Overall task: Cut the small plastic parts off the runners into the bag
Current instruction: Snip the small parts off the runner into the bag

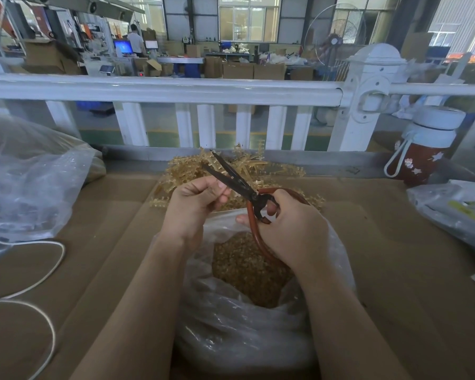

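Crinkled clear plastic bag (pixel 247 333) sits nearest, holding amber cut parts (pixel 247 270). Above it, the right hand (pixel 294 231) grips red-handled scissors (pixel 242 187), blades parted; the left hand (pixel 192 207) pinches a thin runner, barely visible. Pale runners (pixel 192 168) pile behind on the cardboard-covered tabletop (pixel 395 256). White railing (pixel 176 89) fronts a warehouse; no legible writing

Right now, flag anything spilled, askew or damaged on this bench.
Nothing stands out. The runners lie heaped behind the bag, which stands open with cut parts inside. The right hand grips the scissors, blades apart; the left hand pinches something thin.
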Action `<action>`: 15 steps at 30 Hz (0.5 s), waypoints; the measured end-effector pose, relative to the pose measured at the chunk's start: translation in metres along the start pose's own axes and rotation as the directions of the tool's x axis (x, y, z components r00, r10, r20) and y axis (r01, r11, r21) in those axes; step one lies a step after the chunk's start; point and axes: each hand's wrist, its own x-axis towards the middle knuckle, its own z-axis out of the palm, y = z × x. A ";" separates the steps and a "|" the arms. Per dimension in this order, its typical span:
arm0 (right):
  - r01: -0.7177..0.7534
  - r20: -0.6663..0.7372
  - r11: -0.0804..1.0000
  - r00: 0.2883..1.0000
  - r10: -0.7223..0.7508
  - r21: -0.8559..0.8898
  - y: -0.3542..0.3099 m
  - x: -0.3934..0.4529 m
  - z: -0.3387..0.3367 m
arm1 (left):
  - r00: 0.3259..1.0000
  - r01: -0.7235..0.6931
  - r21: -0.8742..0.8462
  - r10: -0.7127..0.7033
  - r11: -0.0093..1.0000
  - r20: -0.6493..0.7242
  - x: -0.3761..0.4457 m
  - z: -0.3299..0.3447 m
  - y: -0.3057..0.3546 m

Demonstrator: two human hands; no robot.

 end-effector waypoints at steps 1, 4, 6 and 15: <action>0.004 -0.004 1.000 1.000 -0.004 -0.002 0.000 0.000 0.000 | 1.000 0.001 -0.005 -0.001 1.000 0.004 0.000 0.000 0.000; 0.014 -0.013 1.000 1.000 -0.014 -0.006 0.000 0.000 0.000 | 1.000 0.001 -0.011 -0.001 1.000 0.009 0.000 -0.001 0.000; 0.017 -0.017 1.000 1.000 -0.017 0.001 0.001 -0.001 0.000 | 1.000 0.000 -0.010 0.001 1.000 0.012 0.000 -0.001 0.000; 0.030 -0.042 0.999 0.999 -0.029 0.020 0.002 0.000 0.003 | 1.000 0.016 -0.025 -0.016 1.000 0.014 -0.001 -0.001 0.000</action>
